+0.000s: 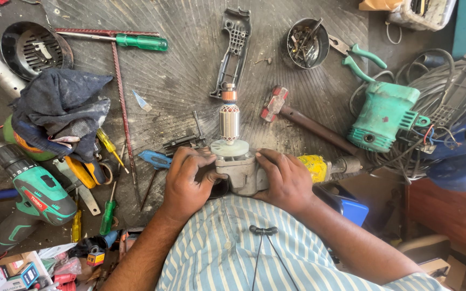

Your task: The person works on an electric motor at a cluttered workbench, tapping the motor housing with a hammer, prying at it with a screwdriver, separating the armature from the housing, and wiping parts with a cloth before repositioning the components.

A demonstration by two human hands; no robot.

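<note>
Both my hands grip a grey metal gear housing (pixel 238 173) held against my striped shirt. A motor armature (pixel 229 121) with copper windings and a pale plastic fan (pixel 229 147) stands out of the housing, pointing away from me. My left hand (pixel 187 180) wraps the housing's left side. Its right side is clasped by my right hand (pixel 287 180). A dark plastic handle shell (pixel 234 48) lies just beyond the armature's tip.
A hammer (pixel 303 119) lies right of the armature, beside a teal motor body (pixel 384 116) with cables. At the back stand a tin of screws (pixel 307 43), pliers (pixel 360 56) and a green screwdriver (pixel 136 41). On the left are a cordless drill (pixel 36 191), a dark rag (pixel 60 110) and several screwdrivers.
</note>
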